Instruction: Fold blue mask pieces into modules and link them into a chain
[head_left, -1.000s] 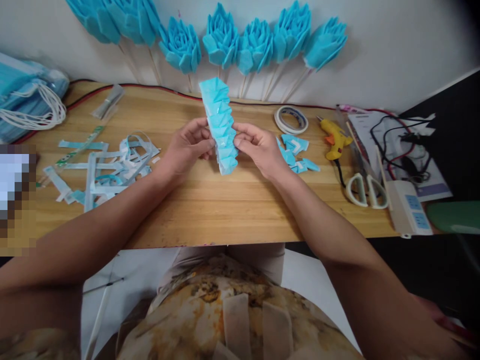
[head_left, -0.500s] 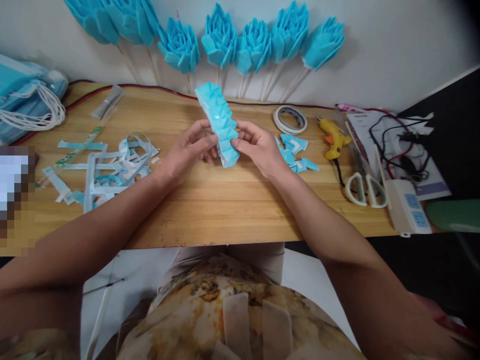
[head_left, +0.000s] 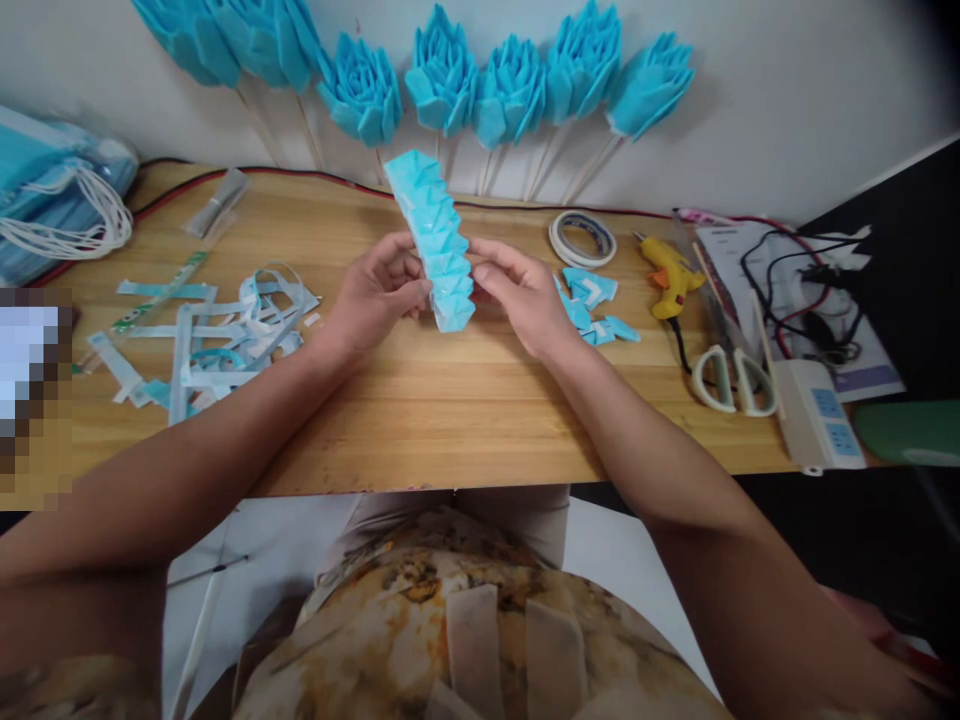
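Observation:
A long strip of folded blue petals (head_left: 437, 235) stands on end above the wooden table (head_left: 420, 410), leaning a little to the left at its top. My left hand (head_left: 379, 295) pinches its lower part from the left. My right hand (head_left: 517, 295) pinches the same part from the right. Both hands are closed on the strip near its bottom end.
Several blue fabric flowers on sticks (head_left: 442, 75) lean on the wall behind. Cut blue and white strips (head_left: 202, 330) lie at left, face masks (head_left: 52, 200) at far left. Loose folded pieces (head_left: 592, 305), tape roll (head_left: 583, 238), yellow glue gun (head_left: 667, 275), scissors (head_left: 731, 380) and power strip (head_left: 817, 420) lie at right.
The strip's top has tilted leftward and the strip has shifted slightly left between my hands. My left fingers loosened briefly, then closed on it again.

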